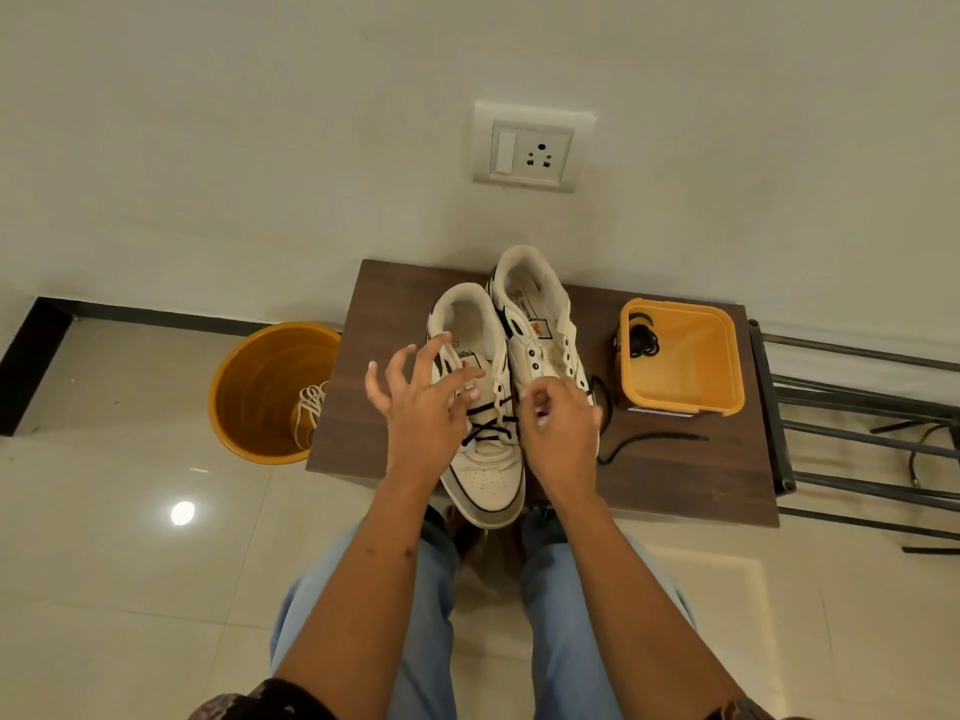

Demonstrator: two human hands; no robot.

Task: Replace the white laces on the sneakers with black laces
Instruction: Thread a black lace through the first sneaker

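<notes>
Meanwhile right hand pinches black lace (left hand splayed)

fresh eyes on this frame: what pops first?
The pair of white sneakers mid-table, with both hands over them: the left hand is spread open, while the right hand pinches the black lace half-threaded through the nearer shoe. Next, the two orange containers: a bucket on the floor to the left holding the white laces, and a tub on the table to the right with another coiled black lace.
</notes>
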